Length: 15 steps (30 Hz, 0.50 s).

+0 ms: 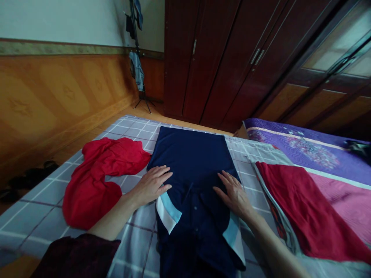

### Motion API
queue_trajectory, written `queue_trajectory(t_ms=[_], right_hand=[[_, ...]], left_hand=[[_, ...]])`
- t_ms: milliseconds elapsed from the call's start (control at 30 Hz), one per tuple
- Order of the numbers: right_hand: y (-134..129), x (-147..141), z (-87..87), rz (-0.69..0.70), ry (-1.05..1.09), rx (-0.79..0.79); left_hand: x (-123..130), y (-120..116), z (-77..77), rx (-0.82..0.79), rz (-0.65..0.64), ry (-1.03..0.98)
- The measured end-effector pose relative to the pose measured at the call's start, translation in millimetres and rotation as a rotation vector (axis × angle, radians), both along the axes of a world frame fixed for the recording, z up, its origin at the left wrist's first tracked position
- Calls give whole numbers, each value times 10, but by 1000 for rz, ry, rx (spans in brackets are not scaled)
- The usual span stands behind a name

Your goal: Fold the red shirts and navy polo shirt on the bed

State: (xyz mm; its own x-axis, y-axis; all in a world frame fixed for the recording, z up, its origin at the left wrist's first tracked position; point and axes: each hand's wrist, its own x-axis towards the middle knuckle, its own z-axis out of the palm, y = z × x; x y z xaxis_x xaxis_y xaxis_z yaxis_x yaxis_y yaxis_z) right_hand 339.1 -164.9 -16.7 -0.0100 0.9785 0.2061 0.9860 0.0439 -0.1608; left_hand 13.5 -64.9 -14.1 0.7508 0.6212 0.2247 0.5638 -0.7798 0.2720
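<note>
A navy blue shirt (193, 154) with light blue and white bands on its sleeves lies spread face up on the bed, its buttoned front toward me. My left hand (153, 184) rests flat on its left edge, just above the banded sleeve, with fingers stretched out. On the right edge my right hand (233, 193) lies with spread fingers, above the other banded sleeve. Neither hand grips the cloth. Close to my left forearm is a crumpled red garment (95, 185).
A grey checked sheet (139, 227) covers the bed. To the right lie a folded dark red cloth (301, 204) and a purple patterned cover (284, 139). Beyond the bed stand dark wardrobes (214, 58) and a coat rack (136, 42) with clothes. Dark shoes (34, 173) sit on the floor at left.
</note>
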Motion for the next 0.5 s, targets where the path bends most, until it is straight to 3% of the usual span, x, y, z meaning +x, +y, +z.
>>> queue_trajectory(t_ms=[133,500], right_hand=[[-26,-84,-53,-39,-68,-26],[-56,-68,-86,-28,-207,-105]], left_hand=[[-11,-7,-102,17,1,96],[-52,-59,-209,44,-7,270]])
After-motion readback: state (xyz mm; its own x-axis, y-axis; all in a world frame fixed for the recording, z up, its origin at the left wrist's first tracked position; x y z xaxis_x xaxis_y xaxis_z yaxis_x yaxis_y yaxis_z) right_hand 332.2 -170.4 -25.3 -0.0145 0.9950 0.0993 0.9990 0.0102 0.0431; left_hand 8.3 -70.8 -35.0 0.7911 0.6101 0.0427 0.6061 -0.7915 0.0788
